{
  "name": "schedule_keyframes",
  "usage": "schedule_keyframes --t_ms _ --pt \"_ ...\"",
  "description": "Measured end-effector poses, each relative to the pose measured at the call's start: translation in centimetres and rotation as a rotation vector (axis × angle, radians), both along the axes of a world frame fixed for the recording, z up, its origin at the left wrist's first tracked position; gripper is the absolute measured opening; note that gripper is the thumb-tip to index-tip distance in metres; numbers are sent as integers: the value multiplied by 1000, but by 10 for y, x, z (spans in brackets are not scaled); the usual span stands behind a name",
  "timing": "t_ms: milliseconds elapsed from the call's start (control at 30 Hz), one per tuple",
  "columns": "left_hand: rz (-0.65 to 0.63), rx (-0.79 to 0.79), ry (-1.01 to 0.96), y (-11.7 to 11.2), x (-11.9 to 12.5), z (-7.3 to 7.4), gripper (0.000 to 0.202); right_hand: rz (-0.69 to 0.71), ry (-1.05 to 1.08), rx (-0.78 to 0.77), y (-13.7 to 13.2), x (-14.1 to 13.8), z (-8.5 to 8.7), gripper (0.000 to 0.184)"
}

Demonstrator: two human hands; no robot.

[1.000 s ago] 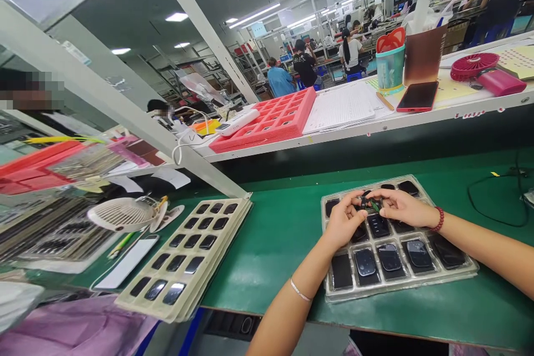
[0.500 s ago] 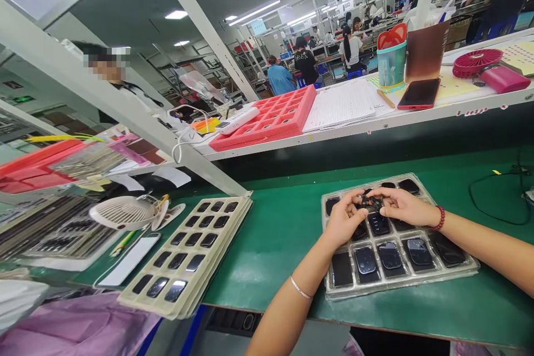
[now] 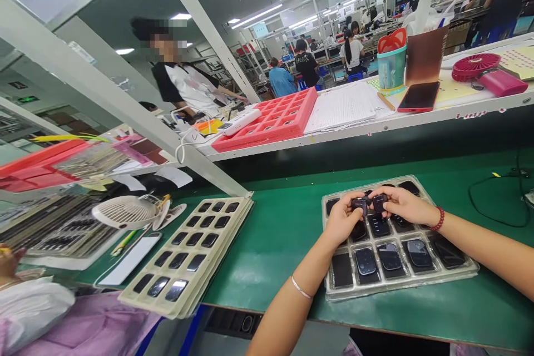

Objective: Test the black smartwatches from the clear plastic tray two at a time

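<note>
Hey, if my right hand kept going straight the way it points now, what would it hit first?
Probably the small dark part held in your left hand, just ahead of your right hand; depth is hard to judge from this view.

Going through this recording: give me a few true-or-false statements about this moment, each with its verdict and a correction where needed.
1. The left hand wears a red beaded bracelet. False: the red beaded bracelet is on the wrist of the right hand.
2. Both hands hold small dark pieces over a clear plastic blister tray. True.
3. A pink foam tray sits on the white shelf above the green workbench. True.
4. A red-cased smartphone lies on the green workbench. False: the red-cased smartphone lies on the white shelf.
</note>
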State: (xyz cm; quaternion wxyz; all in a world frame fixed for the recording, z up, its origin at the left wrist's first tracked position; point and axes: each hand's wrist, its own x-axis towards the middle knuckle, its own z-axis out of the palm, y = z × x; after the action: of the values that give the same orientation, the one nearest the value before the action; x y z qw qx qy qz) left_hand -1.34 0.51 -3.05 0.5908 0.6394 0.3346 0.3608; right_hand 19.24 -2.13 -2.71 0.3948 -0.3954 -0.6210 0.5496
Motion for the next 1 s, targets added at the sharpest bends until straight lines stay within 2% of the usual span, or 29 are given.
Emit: schedule_keyframes --t_ms 267,400,467,533,600,700,800,900,1000 --pt "-10 11 -11 1 1 -1 42 30 10 0 -1 -1 1 37" --pt "-15 45 8 2 1 -3 37 -14 -7 33 1 4 8 27" --pt "-12 56 20 3 0 -6 31 -109 -150 146 -1 15 15 19" --pt "1 74 32 4 0 -9 26 -253 -386 279 -8 31 18 15" --pt "23 102 38 5 1 -10 25 -376 -589 335 -18 47 16 15" --pt "53 155 50 2 1 2 25 -449 -722 300 -38 66 7 14" --pt "72 279 137 -11 -9 25 21 -429 -824 389 -54 72 0 14" --pt "59 399 317 -33 -32 43 17 -395 -899 548 -65 64 5 18" --pt "6 410 529 -58 -59 44 17 -298 -904 595 -75 40 16 18"
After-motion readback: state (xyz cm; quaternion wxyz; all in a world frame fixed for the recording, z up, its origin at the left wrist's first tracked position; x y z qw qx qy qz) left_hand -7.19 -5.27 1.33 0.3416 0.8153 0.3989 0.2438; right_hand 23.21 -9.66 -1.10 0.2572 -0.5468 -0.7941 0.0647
